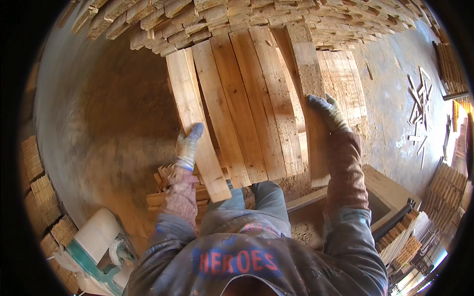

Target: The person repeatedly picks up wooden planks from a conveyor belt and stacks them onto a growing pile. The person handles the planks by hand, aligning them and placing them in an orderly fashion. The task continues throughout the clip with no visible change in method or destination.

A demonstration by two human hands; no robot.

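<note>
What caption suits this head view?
Gloved left hand and right hand grip the outer boards of a plank stack.

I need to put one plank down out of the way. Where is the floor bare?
Bare floor lies left of the left hand and its planks. The right hand side is crowded: scattered offcuts, stacked wood.

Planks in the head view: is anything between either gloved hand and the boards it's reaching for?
Nothing visible. The left hand already rests on the leftmost plank, and the right hand grips the edge of the rightmost plank. Both gloves touch wood directly; the other planks lie side by side between them.
</note>
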